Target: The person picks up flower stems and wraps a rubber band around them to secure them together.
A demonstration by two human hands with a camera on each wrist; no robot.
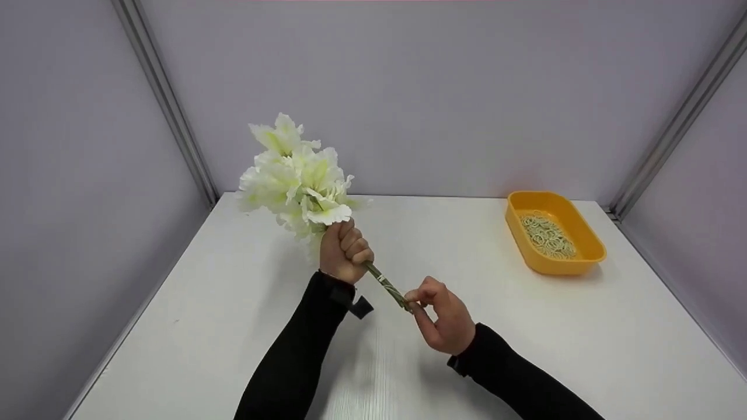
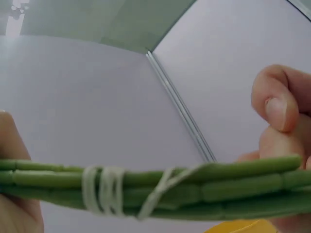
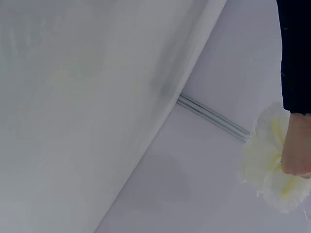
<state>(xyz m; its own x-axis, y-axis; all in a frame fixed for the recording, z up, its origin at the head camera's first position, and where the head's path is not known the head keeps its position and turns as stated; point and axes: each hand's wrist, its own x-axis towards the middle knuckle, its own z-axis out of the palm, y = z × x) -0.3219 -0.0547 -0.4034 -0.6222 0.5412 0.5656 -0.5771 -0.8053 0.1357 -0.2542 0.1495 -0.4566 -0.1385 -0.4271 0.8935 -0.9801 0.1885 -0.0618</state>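
Note:
A bunch of white artificial flowers (image 1: 297,181) with yellow-green centers tilts up and to the left in the head view. My left hand (image 1: 346,252) grips its green stems just below the blooms. Farther down, thumb and forefinger of my right hand (image 1: 443,318) pinch the stem ends. Between the hands, a pale rubber band (image 2: 111,190) winds several times round the green stems (image 2: 248,189), one strand crossing them diagonally. In the right wrist view, the blooms (image 3: 269,160) show beside the left hand; the right hand is out of that frame.
A yellow plastic tray (image 1: 566,267) holding a pile of pale rubber bands (image 1: 548,236) stands at the back right of the white table (image 1: 192,326). Grey panels (image 1: 432,99) with metal corner posts enclose the table at the back and sides.

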